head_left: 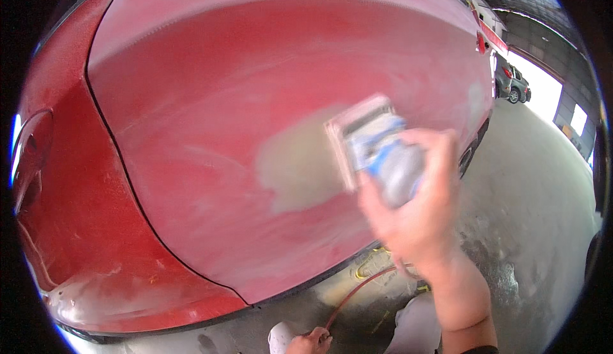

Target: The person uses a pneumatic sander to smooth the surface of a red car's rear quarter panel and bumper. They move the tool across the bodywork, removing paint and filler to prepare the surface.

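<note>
A sander (pixel 396 162) with a square pad and a grey and blue body is gripped in my right hand (pixel 426 216), slightly blurred by motion. Its pad lies at the right edge of a grey-beige filler patch (pixel 300 156) on a dull, dusty red car panel (pixel 211 105). Whether the pad presses flat on the panel cannot be told. Low in the picture, my left hand (pixel 309 341) is closed around a thin red hose (pixel 357 288), which runs up toward my right wrist.
A dark seam divides the panel from a glossier red body section (pixel 70 162) at the left. Under the car's lower edge, yellow items (pixel 365 268) lie on the stained concrete floor (pixel 530 181). A grey car (pixel 513 84) stands far right by a bright doorway. My light-clad knees (pixel 415 325) are close below.
</note>
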Motion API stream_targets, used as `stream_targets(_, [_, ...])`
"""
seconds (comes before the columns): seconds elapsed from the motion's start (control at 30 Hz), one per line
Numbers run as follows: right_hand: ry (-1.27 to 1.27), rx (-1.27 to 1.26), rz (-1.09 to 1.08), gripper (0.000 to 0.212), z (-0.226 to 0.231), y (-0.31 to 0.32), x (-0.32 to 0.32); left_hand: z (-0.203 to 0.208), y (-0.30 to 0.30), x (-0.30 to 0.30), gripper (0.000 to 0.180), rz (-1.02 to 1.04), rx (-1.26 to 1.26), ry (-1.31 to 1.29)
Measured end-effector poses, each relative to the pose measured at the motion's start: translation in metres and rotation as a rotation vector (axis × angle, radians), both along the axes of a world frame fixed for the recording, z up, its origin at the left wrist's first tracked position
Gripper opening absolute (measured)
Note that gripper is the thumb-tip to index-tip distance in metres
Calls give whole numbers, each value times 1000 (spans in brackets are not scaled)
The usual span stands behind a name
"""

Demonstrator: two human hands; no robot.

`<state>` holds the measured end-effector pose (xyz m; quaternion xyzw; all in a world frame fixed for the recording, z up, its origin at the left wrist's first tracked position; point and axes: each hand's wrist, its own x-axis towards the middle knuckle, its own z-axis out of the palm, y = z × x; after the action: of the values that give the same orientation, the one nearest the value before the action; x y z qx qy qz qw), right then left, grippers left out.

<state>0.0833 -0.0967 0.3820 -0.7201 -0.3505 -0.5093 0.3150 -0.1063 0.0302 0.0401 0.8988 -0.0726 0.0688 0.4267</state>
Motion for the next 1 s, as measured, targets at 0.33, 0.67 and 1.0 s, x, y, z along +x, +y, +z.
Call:
stream_targets(0.33, [142,-129,15,46,34,55,-57,10,-26,10,25,-141,78,19])
stream_targets(0.67, [217,198,-208,46,29,-27,20,29,49,-28,23,-3,78,155])
stream_targets(1.0, [100,148,249,65,-111,74,-82,37,31,-47,19,-34,16,55])
